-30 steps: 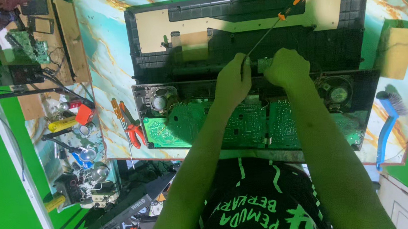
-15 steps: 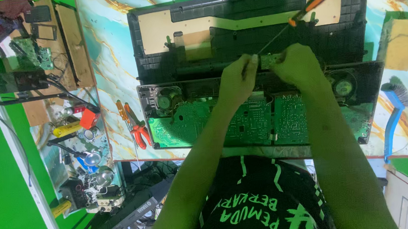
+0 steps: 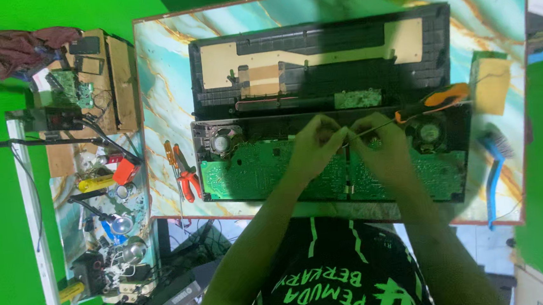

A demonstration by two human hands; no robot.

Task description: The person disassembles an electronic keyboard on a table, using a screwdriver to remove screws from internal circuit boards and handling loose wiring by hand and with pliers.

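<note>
A: What is held by the two hands?

B: A screwdriver (image 3: 430, 104) with an orange and black handle is gripped by the right hand (image 3: 379, 146), fingers curled shut around the thin shaft near its tip. The handle is left sticking out toward the right edge of the tabletop (image 3: 164, 77), so the tip can be steered closely. The left hand (image 3: 312, 146) is pinched closed right beside it, fingertips meeting at the tool's tip; whether a small part is caught between them cannot be told.

A: Where is the work placed?

B: An opened electronic keyboard is laid across the middle of the tabletop. Its black shell (image 3: 322, 60) has been set toward the far edge, underside up, while the lower half with green circuit boards (image 3: 254, 173) is kept along the near edge, close to the person. Both hands are poised over the boards' far rim, between two round speakers (image 3: 223, 140).

A: What else is kept nearby?

B: Red-handled pliers (image 3: 187, 177) are laid near the left edge, within easy reach. A blue brush (image 3: 492, 169) is rested at the right edge. A cluttered side shelf (image 3: 95, 184) of parts and tools stands beyond the left edge.
</note>
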